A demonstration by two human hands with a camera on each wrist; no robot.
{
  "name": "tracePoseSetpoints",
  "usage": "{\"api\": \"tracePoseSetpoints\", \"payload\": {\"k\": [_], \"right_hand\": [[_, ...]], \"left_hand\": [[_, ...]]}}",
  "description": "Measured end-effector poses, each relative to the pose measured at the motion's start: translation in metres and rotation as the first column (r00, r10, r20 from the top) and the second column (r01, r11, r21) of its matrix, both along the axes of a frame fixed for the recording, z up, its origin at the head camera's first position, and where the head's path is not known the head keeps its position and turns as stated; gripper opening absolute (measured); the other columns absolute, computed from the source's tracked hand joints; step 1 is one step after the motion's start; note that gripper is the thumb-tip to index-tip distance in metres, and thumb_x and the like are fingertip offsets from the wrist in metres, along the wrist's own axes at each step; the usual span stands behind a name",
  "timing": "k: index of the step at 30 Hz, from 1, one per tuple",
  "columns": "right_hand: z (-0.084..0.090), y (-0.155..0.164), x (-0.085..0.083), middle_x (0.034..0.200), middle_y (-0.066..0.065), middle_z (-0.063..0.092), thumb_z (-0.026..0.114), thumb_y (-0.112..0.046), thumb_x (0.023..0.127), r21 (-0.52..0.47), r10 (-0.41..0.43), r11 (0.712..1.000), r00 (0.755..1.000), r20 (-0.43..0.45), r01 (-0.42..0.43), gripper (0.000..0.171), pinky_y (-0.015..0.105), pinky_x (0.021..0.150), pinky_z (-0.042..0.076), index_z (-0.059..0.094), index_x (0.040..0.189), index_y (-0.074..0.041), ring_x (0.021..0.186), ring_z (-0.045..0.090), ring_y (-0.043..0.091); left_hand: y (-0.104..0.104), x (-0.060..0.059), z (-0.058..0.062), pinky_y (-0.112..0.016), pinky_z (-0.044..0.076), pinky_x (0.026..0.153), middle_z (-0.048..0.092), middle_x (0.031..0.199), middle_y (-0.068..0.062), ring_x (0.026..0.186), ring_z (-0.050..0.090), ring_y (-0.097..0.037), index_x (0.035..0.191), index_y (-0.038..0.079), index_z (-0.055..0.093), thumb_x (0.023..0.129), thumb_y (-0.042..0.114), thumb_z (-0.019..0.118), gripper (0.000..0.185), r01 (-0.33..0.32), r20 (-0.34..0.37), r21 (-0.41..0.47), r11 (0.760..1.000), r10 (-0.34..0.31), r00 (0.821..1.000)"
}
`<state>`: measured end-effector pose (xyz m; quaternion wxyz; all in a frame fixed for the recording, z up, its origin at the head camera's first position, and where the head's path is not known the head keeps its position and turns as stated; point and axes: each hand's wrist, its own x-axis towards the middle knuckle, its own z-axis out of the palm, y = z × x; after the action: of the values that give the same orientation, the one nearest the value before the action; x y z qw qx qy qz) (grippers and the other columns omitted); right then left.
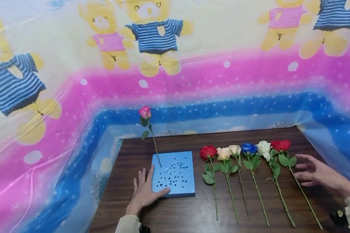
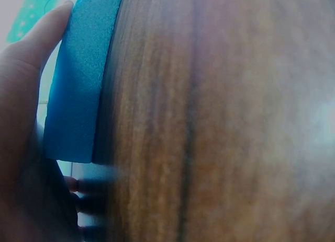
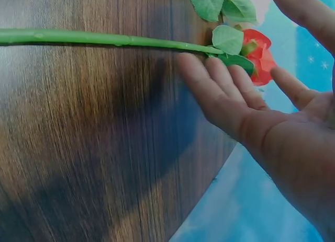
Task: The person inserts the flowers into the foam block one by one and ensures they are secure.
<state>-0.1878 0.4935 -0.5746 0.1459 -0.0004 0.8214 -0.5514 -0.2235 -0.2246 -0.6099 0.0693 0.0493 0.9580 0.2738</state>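
Steadying the foam, reaching for a rose.
Our left hand [image 1: 144, 192] lies flat, fingers spread, on the blue foam block [image 1: 175, 174] holding a pink rose [image 1: 145, 112]; our right hand [image 1: 315, 171], grip spread, touches the red rose [image 1: 281, 145] on the counter [image 1: 175, 210].

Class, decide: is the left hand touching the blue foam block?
Touching: the head view shows the left hand with thumb and forefinger against the blue foam block.

Head view evenly and brightly lit, glare seen on the table [image 1: 192, 213] toward 6 o'clock, wrist views dimmer, blurred close up, soft hand shadow cast.
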Motion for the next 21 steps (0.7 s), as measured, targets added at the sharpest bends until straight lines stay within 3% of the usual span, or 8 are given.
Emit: {"api": "tracePoseSetpoints", "payload": {"k": [6, 21], "right_hand": [[0.0031, 0.0053, 0.0012, 0.156, 0.056, 0.029, 0.076, -0.016, 0.108, 0.037, 0.016, 0.999, 0.991, 0.132, -0.021, 0.102, 0.058, 0.088, 0.067, 0.0, 0.171, 0.008, 0.119, 0.073, 0.043], [-0.0067, 0.0082, -0.0042, 0.156, 0.055, 0.028, 0.076, -0.032, 0.109, 0.142, -0.018, 0.99, 0.962, 0.274, -0.022, 0.104, 0.058, 0.086, 0.067, 0.003, 0.172, 0.008, 0.126, 0.069, 0.043]], "left_hand": [[0.0, 0.0008, -0.0002, -0.079, -0.007, 0.13, 0.002, 0.184, -0.03, 0.17, -0.006, -0.052, 0.182, 0.026, 0.011, 0.085, 0.083, 0.079, 0.131, 0.0, -0.003, 0.012, 1.0, 0.0, 1.0], [-0.0007, 0.0015, -0.0007, -0.079, -0.006, 0.13, 0.004, 0.184, -0.029, 0.17, -0.004, -0.053, 0.182, 0.026, 0.012, 0.084, 0.083, 0.078, 0.131, -0.003, -0.015, 0.017, 1.0, 0.003, 1.0]]}}
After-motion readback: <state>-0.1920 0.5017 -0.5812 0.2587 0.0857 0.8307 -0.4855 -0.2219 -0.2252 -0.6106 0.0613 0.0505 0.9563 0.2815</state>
